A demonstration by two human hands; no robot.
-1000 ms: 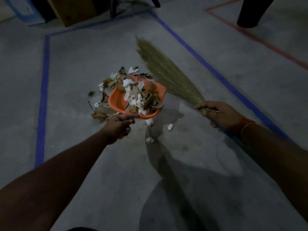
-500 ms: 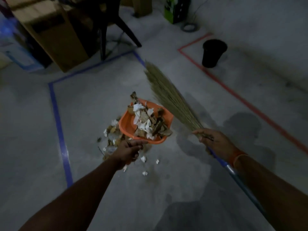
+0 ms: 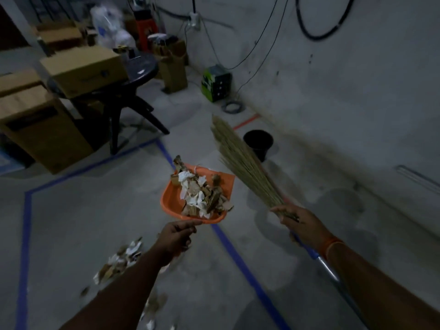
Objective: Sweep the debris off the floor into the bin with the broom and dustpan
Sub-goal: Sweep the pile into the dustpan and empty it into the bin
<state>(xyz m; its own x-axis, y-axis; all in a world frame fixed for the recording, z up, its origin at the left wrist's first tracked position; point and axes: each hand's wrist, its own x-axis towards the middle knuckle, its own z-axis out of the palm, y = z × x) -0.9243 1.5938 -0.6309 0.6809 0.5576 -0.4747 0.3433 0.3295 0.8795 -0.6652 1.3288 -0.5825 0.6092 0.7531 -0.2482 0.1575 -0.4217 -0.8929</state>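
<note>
gripping the loaded dustpan, left hand; right hand grips the broom.

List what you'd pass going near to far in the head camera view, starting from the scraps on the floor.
Loose scraps on the floor → left hand → orange dustpan full of debris → black bin → green box by the wall.

Dim, bluish indoor light leaves the scene underexposed, with soft shadows pooled on the grey concrete floor. Motion blur smears the scattered white and brown debris at lower left. Wide-angle distortion bends the blue tape floor lines toward the edges.
</note>
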